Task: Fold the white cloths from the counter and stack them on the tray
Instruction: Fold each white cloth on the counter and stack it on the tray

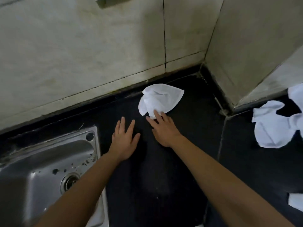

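A crumpled white cloth (159, 99) lies on the black counter (180, 161) near the back wall. My right hand (164, 128) reaches to it with straight fingers, and the fingertips touch its near edge. Just left of it, my left hand (125, 140) lies flat on the counter with fingers spread, holding nothing. More crumpled white cloths (275, 128) sit at the right edge of view. A further white cloth corner (295, 201) shows at the lower right. No tray is in view.
A steel sink (49, 169) with a drain sits at the lower left, beside my left arm. Tiled walls close the back, and a tiled pillar (246, 54) juts out at the right between the cloths.
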`<move>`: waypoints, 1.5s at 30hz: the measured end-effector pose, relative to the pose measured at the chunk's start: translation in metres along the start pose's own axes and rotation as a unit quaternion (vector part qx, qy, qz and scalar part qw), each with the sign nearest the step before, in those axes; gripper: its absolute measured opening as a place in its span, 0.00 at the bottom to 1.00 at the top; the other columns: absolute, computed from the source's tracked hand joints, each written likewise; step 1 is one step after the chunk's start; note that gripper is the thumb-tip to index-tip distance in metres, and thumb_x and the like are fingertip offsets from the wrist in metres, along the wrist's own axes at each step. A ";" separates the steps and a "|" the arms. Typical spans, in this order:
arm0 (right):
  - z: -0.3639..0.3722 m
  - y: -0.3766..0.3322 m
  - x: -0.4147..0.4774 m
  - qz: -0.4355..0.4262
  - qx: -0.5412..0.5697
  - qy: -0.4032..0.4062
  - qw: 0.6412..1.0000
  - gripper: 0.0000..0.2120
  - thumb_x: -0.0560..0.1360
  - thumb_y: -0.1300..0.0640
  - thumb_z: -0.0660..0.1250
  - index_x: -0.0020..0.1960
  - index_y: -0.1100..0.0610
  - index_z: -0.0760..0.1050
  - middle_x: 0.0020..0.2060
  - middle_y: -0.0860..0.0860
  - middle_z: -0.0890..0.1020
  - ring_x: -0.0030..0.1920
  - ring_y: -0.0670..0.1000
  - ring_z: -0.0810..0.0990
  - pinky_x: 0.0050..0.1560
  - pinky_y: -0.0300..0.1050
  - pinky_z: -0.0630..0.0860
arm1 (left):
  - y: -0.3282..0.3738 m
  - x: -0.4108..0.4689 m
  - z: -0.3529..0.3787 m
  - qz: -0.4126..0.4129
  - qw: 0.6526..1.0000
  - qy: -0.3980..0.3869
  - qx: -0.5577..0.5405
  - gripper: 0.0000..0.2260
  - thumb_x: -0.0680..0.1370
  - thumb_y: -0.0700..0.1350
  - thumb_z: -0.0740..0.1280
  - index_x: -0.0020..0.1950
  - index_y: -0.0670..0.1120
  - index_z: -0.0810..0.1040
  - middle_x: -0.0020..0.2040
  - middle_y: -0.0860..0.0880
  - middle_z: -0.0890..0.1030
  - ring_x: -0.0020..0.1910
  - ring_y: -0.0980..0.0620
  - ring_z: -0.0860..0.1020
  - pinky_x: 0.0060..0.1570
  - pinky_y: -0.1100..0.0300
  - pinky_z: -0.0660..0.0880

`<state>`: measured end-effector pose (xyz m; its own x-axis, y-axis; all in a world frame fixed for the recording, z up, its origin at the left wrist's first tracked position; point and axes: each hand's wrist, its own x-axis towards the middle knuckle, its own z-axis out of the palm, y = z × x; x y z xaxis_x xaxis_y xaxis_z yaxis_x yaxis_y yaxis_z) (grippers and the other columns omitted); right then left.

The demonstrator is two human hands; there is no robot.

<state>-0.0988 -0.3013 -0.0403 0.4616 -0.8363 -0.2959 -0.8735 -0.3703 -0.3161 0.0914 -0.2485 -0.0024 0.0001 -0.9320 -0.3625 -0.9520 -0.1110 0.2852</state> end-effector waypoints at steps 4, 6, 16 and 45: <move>0.019 0.028 0.001 -0.046 -0.039 0.064 0.996 0.22 0.83 0.51 0.57 0.76 0.53 0.66 0.76 0.56 0.66 0.76 0.59 0.61 0.75 0.60 0.56 | 0.012 0.056 0.007 0.008 1.000 0.002 -0.028 0.25 0.83 0.53 0.57 0.80 0.59 0.54 0.81 0.41 0.45 0.79 0.39 0.45 0.74 0.37 0.54; 0.020 0.040 -0.011 -0.054 -0.022 0.110 0.992 0.16 0.80 0.51 0.63 0.65 0.55 0.78 0.62 0.54 0.78 0.64 0.58 0.74 0.67 0.56 0.65 | 0.018 0.073 0.015 0.053 0.998 0.013 0.012 0.23 0.83 0.51 0.58 0.79 0.57 0.59 0.81 0.45 0.51 0.79 0.41 0.49 0.71 0.37 0.60; 0.027 0.065 -0.101 0.056 0.135 0.094 0.985 0.14 0.75 0.57 0.67 0.60 0.54 0.79 0.49 0.52 0.83 0.50 0.54 0.79 0.48 0.46 0.75 | 0.035 0.039 0.047 0.109 0.987 0.095 0.065 0.27 0.73 0.44 0.71 0.70 0.42 0.69 0.46 0.44 0.82 0.43 0.43 0.80 0.46 0.49 0.75; -0.060 -0.035 -0.300 0.148 0.268 0.236 0.922 0.07 0.79 0.48 0.64 0.49 0.45 0.80 0.44 0.44 0.82 0.44 0.45 0.80 0.45 0.46 0.79 | 0.020 -0.182 -0.036 0.167 0.961 0.028 -0.220 0.07 0.80 0.50 0.64 0.56 0.51 0.72 0.51 0.54 0.76 0.49 0.54 0.76 0.46 0.56 0.73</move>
<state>-0.2160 -0.0617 0.1139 -0.0140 -0.9984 -0.0556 -0.6902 0.0499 -0.7219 0.0836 -0.0932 0.1009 -0.2549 -0.9566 -0.1416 -0.6809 0.0735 0.7287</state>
